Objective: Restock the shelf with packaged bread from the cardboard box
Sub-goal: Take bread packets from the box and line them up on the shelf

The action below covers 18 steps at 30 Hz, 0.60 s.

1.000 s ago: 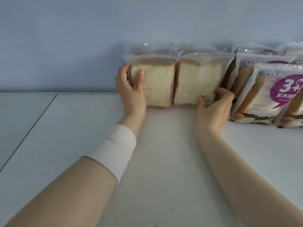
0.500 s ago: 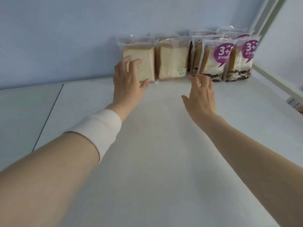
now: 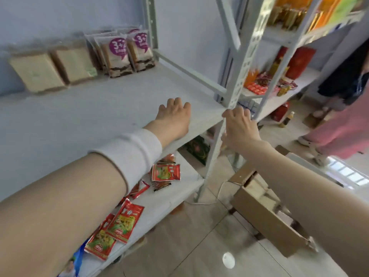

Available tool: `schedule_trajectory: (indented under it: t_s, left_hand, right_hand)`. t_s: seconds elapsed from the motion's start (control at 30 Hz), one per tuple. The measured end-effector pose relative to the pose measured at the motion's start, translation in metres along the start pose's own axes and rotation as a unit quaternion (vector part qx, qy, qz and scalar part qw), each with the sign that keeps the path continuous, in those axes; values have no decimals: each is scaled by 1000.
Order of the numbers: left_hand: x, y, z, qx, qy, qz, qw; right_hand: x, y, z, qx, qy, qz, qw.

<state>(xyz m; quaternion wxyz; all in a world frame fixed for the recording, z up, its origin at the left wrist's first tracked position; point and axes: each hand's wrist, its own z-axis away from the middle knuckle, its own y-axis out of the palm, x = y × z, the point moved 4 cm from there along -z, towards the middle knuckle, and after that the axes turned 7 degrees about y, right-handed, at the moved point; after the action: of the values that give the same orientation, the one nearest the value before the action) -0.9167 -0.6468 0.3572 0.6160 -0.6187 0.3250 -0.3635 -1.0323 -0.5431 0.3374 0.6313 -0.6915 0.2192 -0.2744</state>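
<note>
- The left hand (image 3: 173,116) hangs palm down over the front edge of the white shelf (image 3: 89,112). Its grip is slack, with the fingers loosely bent and holding nothing.
- A white wristband (image 3: 135,150) wraps the forearm behind that hand.
- The right hand (image 3: 239,128) is just off the shelf's front right corner, in front of the perforated upright post (image 3: 239,76). Its grip is likewise loose and empty, fingers gently curled. Whether it touches the post cannot be told.
- The packaged bread stands at the back of the shelf against the blue wall (image 3: 60,17), well apart from both hands.
- Two plain toast packs (image 3: 37,73) sit side by side on the left. Just to their right, purple-labelled packs (image 3: 117,56) fill the row up to the back right corner.
- The cardboard box (image 3: 265,216) sits on the tiled floor (image 3: 199,246) below and to the right of the shelf. Its flaps are open and the right forearm partly hides it — what it holds is not clear.
- On the lower shelf (image 3: 185,182), red snack packets (image 3: 165,172) lie flat and scattered.
- A neighbouring rack (image 3: 308,75) to the right carries red and orange goods, too blurred to name.
- A person in pink trousers (image 3: 339,132) stands at the far right edge.
</note>
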Motion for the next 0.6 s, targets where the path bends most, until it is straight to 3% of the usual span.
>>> schedule_trajectory:
  t_s: [0.13, 0.3, 0.43, 0.6]
  left_hand:
    - [-148, 38, -38, 56, 84, 36, 994]
    - [-285, 131, -62, 174, 170, 52, 969]
    - [-346, 197, -87, 255, 197, 46, 945]
    - [-391, 266, -154, 302, 191, 56, 932]
  right_hand:
    - [-151, 27, 47, 47, 100, 10, 994]
    - [-309, 94, 118, 138, 249, 13, 959]
    - [-381, 145, 137, 188, 310, 8, 932]
    - [-429, 216, 112, 231, 350, -28, 907]
